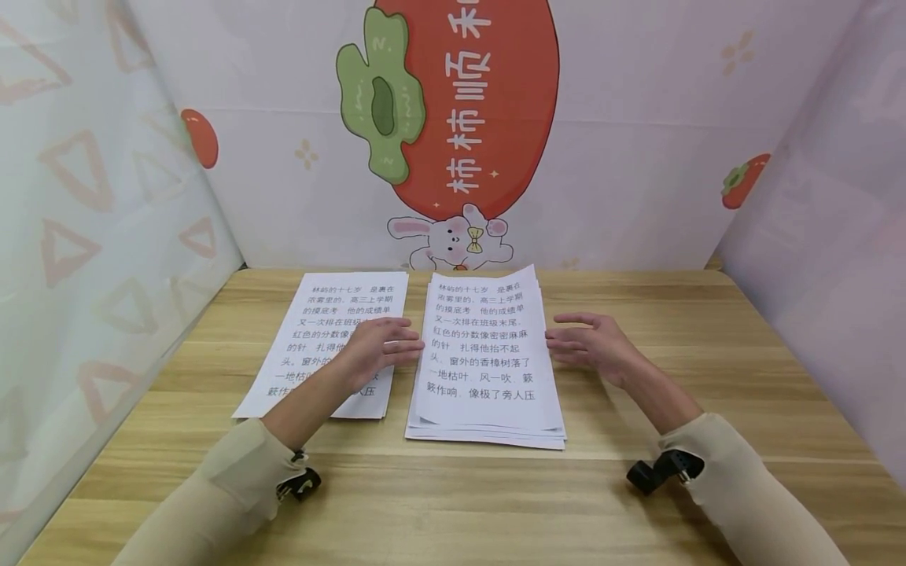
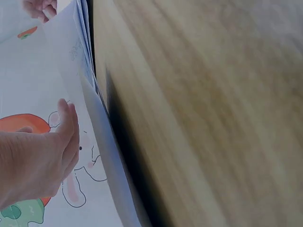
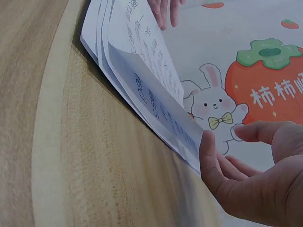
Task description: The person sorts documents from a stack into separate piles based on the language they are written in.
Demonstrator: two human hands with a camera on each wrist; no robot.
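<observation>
On the wooden bench lie two lots of white printed sheets, side by side and just apart. The left stack is thin, its long axis running away from the person and leaning slightly to the right at the far end. The left hand hovers over its right half, fingers straight and relaxed, tips reaching toward the gap; whether it touches the paper cannot be told. The right stack is thicker, its sheets fanned unevenly, long axis also running away from the person, black Chinese text facing them. The right hand is open, fingers extended at that stack's right edge, gripping nothing.
</observation>
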